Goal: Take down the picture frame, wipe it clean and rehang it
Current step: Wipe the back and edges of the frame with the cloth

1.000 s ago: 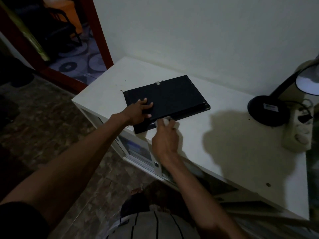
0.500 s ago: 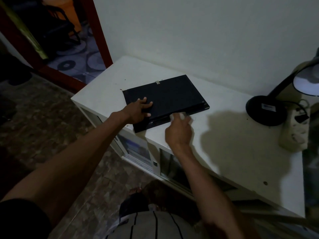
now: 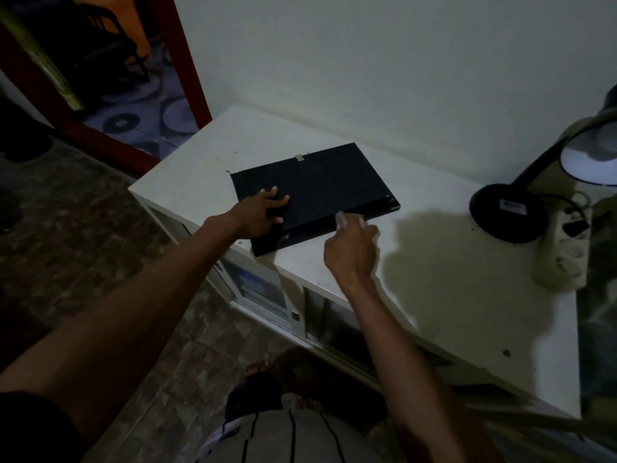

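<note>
Black rectangular picture frame (image 3: 310,192) lies face down, flat, on white counter (image 3: 434,262), near its front left corner; small metal hanger tab (image 3: 299,158) shows on the far edge.

Left arm reaches in from lower left, forearm stretched, wrist low. Left hand (image 3: 258,212) rests on the frame's near left part, fingers spread and mostly straight, pressing the dark backing. No grip closed round it.

Right arm comes up from lower centre, wrist bent forward. Right hand (image 3: 352,247) sits at the frame's near long edge, fingers curled; grip pinches a small pale cloth or tissue (image 3: 340,218), held against that edge. Blurred, so the cloth's shape is unclear.

Right of the right-hand grip, well apart: round black lamp base (image 3: 507,215), curved neck, lit lamp shade (image 3: 589,162); white power strip (image 3: 564,259) just beside the base.
</note>
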### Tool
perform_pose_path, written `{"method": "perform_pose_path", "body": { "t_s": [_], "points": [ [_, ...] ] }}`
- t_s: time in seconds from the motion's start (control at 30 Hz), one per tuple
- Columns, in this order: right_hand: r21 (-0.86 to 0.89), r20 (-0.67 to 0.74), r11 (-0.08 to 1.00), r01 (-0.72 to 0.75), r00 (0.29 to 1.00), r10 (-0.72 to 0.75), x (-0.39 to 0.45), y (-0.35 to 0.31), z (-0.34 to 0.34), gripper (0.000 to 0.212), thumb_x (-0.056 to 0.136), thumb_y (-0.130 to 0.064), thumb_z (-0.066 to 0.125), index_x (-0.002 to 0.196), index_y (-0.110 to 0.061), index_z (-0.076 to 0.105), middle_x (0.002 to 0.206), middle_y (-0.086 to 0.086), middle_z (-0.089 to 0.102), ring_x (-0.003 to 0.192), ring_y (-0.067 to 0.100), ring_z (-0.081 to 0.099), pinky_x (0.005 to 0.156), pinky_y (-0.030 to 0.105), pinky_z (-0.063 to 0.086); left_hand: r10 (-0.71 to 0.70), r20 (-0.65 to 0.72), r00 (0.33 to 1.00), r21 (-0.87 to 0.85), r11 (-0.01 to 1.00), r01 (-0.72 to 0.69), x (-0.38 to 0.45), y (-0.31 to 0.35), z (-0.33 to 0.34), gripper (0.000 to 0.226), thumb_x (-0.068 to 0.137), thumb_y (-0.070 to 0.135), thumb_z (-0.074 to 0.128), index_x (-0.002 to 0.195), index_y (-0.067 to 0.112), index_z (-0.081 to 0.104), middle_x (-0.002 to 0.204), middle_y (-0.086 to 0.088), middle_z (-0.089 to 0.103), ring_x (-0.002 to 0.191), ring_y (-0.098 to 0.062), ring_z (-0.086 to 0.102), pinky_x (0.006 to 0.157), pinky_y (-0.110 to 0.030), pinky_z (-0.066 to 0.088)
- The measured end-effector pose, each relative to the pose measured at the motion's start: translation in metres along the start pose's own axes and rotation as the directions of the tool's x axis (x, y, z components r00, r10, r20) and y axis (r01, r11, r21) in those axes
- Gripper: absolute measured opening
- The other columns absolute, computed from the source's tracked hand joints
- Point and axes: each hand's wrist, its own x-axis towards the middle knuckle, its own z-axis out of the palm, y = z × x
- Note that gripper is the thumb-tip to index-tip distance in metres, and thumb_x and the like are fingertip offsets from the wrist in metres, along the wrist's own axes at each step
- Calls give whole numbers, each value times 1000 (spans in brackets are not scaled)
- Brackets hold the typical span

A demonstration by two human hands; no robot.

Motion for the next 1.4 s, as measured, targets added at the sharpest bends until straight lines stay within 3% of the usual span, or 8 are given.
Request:
{"method": "perform_pose_path", "body": {
  "t_s": [0.2,0.37,0.43,0.53,0.7,0.9,1.13,1.4],
  "points": [
    [-97,119,986,135,985,-123,-38,-19,29,41,93,-7,55,129,-24,49,133,15,38,95,29,60,73,34,53,-6,-11,1000,7,1000,6,2,0,1,60,103,32,47,156,30,18,165,-3,1,151,-27,1,121,-44,11],
    [167,233,964,208,942,-243,-44,-12,29,34,97,-18,53,128,-30,55,124,4,50,91,10,53,73,26,47,-5,-2,1000,10,1000,5,5,-3,3,60,103,34,46,155,31,18,165,-2,1,151,-26,0,122,-46,11],
    [254,178,960,116,970,-164,-33,-5,21,32,99,-23,51,127,-37,54,123,0,52,104,12,51,86,35,49,-5,-2,1000,2,1000,5,5,-3,4,60,102,33,47,155,32,17,165,-1,1,151,-26,0,121,-46,11],
    [258,-21,966,-21,999,27,-13,2,6,32,99,-23,51,126,-40,51,125,3,49,85,7,45,77,31,39,2,-3,1000,0,1000,-2,5,-4,4,60,103,33,46,155,32,17,165,-1,0,151,-26,0,120,-44,10],
    [98,-2,989,-111,994,112,12,1,-2,31,97,-14,50,127,-22,53,133,12,46,109,31,55,76,29,38,11,1,1000,-9,1000,-11,4,-4,3,60,103,33,46,156,31,17,165,-2,0,152,-27,0,121,-42,10],
    [-156,81,987,33,996,-20,-13,-14,10,39,91,-6,52,127,-22,51,141,18,36,101,32,60,84,37,49,-1,-5,1000,-2,1000,1,7,-5,6,61,103,33,46,156,32,17,165,-1,0,151,-27,0,120,-45,11],
    [46,225,975,217,949,-222,-39,-13,19,42,93,-10,53,130,-32,55,128,5,47,103,22,56,76,28,39,3,-12,1000,22,1000,-2,10,-8,6,61,102,34,47,155,32,17,165,-2,2,151,-27,1,120,-45,11],
    [206,18,975,-89,996,87,-4,4,6,33,99,-19,49,131,-24,53,126,12,53,117,32,50,82,33,40,16,10,1000,8,1000,-16,8,-8,5,61,103,31,47,155,33,16,165,-2,0,151,-28,0,120,-44,11]
  ]
}}
